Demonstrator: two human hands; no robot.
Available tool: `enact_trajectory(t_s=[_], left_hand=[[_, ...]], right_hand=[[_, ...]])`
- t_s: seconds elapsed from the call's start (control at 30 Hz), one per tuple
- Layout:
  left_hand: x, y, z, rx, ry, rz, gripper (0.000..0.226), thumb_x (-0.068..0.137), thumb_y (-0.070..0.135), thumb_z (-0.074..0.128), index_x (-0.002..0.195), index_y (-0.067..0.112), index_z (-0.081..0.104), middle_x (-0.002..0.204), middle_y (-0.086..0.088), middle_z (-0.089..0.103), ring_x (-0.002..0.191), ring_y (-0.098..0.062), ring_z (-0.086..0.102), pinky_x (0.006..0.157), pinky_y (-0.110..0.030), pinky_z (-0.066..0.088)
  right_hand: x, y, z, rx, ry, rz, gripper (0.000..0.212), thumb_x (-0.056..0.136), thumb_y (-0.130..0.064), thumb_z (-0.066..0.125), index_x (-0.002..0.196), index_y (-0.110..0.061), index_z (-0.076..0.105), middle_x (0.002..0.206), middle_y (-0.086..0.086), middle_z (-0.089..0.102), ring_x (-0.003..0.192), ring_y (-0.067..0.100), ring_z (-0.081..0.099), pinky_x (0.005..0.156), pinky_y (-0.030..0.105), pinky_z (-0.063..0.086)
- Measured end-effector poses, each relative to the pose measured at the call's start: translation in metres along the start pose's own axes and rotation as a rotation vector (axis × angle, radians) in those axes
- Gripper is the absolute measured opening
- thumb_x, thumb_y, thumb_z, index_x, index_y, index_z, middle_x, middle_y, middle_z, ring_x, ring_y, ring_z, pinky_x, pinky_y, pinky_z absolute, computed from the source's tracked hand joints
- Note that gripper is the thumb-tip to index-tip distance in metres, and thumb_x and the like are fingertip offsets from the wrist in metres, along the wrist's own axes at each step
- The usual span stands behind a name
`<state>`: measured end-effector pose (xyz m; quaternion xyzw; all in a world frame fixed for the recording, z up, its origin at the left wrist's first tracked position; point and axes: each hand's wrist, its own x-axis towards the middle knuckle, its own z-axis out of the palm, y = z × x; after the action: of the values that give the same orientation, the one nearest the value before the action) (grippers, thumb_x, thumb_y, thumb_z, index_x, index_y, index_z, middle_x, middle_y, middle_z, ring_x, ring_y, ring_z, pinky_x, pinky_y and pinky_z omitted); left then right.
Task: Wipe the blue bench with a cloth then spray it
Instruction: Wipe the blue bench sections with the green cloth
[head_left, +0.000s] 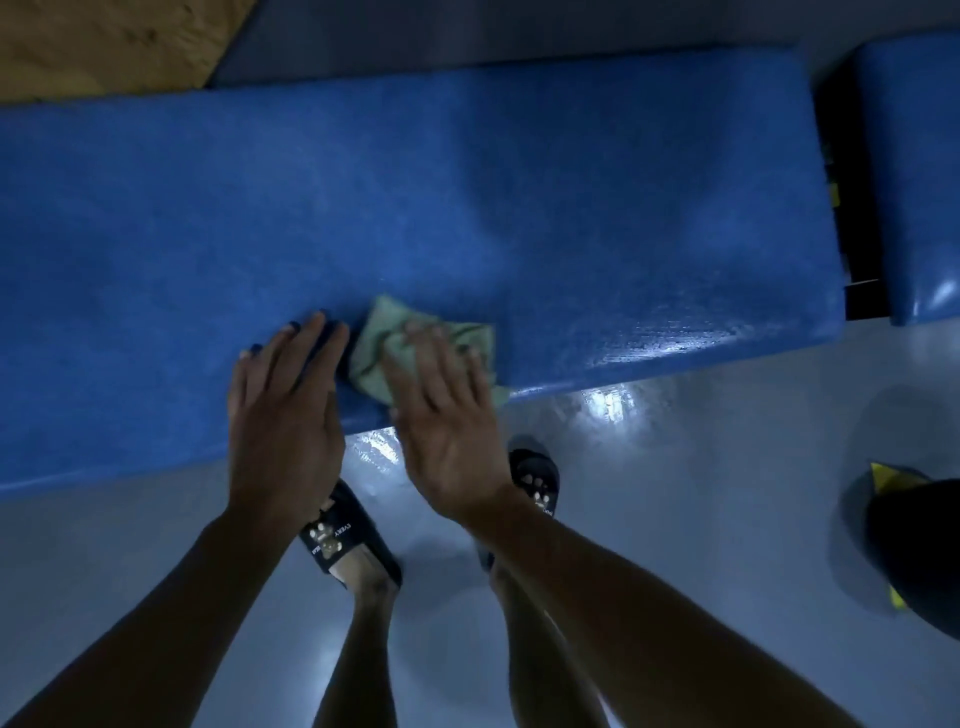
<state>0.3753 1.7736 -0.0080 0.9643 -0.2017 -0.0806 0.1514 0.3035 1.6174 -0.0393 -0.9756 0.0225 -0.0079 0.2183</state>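
Blue padded vinyl worktop (467, 208) is best wiped with the crumpled pale-green cloth (379, 343) kept flat under the open-fingered right hand (447, 410), while the flat, empty left hand (283, 410) braces at lower centre.

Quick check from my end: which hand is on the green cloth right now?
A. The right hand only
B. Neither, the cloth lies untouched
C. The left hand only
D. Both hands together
A: the right hand presses flat on the green cloth near the front edge of the blue bench, while the left hand rests on bare bench beside the cloth.
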Motion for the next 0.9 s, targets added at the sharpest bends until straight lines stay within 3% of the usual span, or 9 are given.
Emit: enact_trajectory(t_s=[0.07, 0.13, 0.27, 0.4, 0.47, 0.57, 0.7, 0.77, 0.9], left_hand=[[0.004, -0.011, -0.005, 0.003, -0.005, 0.011, 0.051, 0.095, 0.013, 0.039, 0.146, 0.012, 0.045, 0.156, -0.007, 0.04, 0.139, -0.032, 0.037, 0.115, -0.056, 0.026], [0.009, -0.022, -0.009, 0.016, -0.001, 0.011, 0.051, 0.096, 0.015, 0.037, 0.147, 0.014, 0.044, 0.157, -0.004, 0.038, 0.141, -0.031, 0.036, 0.117, -0.053, 0.024], [0.017, -0.044, -0.016, 0.026, -0.004, 0.03, 0.051, 0.097, 0.007, 0.046, 0.147, 0.015, 0.043, 0.156, -0.004, 0.038, 0.141, -0.031, 0.034, 0.116, -0.053, 0.023], [0.023, -0.067, -0.02, 0.081, -0.037, 0.075, 0.052, 0.094, 0.015, 0.043, 0.146, 0.018, 0.044, 0.157, -0.001, 0.038, 0.141, -0.029, 0.034, 0.114, -0.055, 0.027], [0.025, -0.071, -0.02, 0.094, -0.052, 0.097, 0.053, 0.093, 0.018, 0.047, 0.145, 0.02, 0.046, 0.157, 0.001, 0.039, 0.14, -0.028, 0.036, 0.114, -0.055, 0.026], [0.03, -0.075, -0.023, 0.088, -0.067, 0.101, 0.054, 0.092, 0.016, 0.06, 0.144, 0.022, 0.048, 0.156, 0.002, 0.04, 0.138, -0.03, 0.04, 0.113, -0.058, 0.026], [0.034, -0.077, -0.023, 0.082, -0.066, 0.103, 0.055, 0.09, 0.02, 0.064, 0.143, 0.024, 0.05, 0.154, 0.002, 0.043, 0.133, -0.031, 0.042, 0.113, -0.058, 0.027], [0.034, -0.08, -0.021, 0.067, -0.062, 0.11, 0.054, 0.09, 0.021, 0.064, 0.142, 0.024, 0.05, 0.153, 0.002, 0.044, 0.132, -0.031, 0.042, 0.114, -0.057, 0.026], [0.038, -0.083, -0.022, 0.04, -0.061, 0.112, 0.054, 0.087, 0.022, 0.068, 0.139, 0.026, 0.053, 0.151, 0.003, 0.046, 0.128, -0.028, 0.042, 0.114, -0.054, 0.026]], right_hand=[[0.006, 0.03, -0.011, -0.066, -0.08, -0.253, 0.051, 0.105, -0.025, 0.044, 0.156, -0.018, 0.04, 0.165, 0.009, 0.033, 0.156, 0.027, 0.023, 0.124, 0.05, 0.022], [0.012, 0.083, -0.029, -0.109, -0.11, -0.268, 0.05, 0.106, -0.025, 0.04, 0.155, -0.017, 0.041, 0.162, 0.009, 0.038, 0.153, 0.028, 0.031, 0.124, 0.05, 0.025], [0.009, 0.148, -0.065, -0.226, 0.062, 0.341, 0.054, 0.11, -0.035, 0.021, 0.159, -0.013, 0.031, 0.165, 0.012, 0.031, 0.154, 0.029, 0.025, 0.127, 0.049, 0.017], [0.032, 0.063, -0.023, -0.12, 0.343, 0.807, 0.057, 0.107, -0.033, 0.025, 0.159, -0.012, 0.031, 0.166, 0.014, 0.029, 0.154, 0.035, 0.023, 0.125, 0.058, 0.012], [0.035, 0.005, 0.005, -0.125, 0.283, 0.663, 0.055, 0.106, -0.028, 0.03, 0.158, -0.011, 0.033, 0.164, 0.017, 0.032, 0.153, 0.037, 0.026, 0.124, 0.058, 0.015], [0.021, -0.045, 0.019, -0.068, 0.006, 0.156, 0.052, 0.106, -0.026, 0.037, 0.156, -0.014, 0.038, 0.165, 0.014, 0.031, 0.155, 0.033, 0.023, 0.125, 0.055, 0.018], [0.03, 0.042, -0.025, -0.215, -0.181, -0.332, 0.051, 0.105, -0.028, 0.04, 0.154, -0.017, 0.042, 0.162, 0.01, 0.039, 0.151, 0.03, 0.034, 0.122, 0.05, 0.03], [0.032, 0.091, -0.05, -0.234, -0.118, -0.155, 0.051, 0.105, -0.027, 0.039, 0.154, -0.011, 0.041, 0.159, 0.014, 0.042, 0.148, 0.033, 0.038, 0.119, 0.055, 0.034], [0.03, 0.086, -0.04, -0.204, 0.161, 0.553, 0.057, 0.106, -0.031, 0.026, 0.159, -0.01, 0.029, 0.165, 0.016, 0.031, 0.154, 0.032, 0.025, 0.123, 0.058, 0.022]])
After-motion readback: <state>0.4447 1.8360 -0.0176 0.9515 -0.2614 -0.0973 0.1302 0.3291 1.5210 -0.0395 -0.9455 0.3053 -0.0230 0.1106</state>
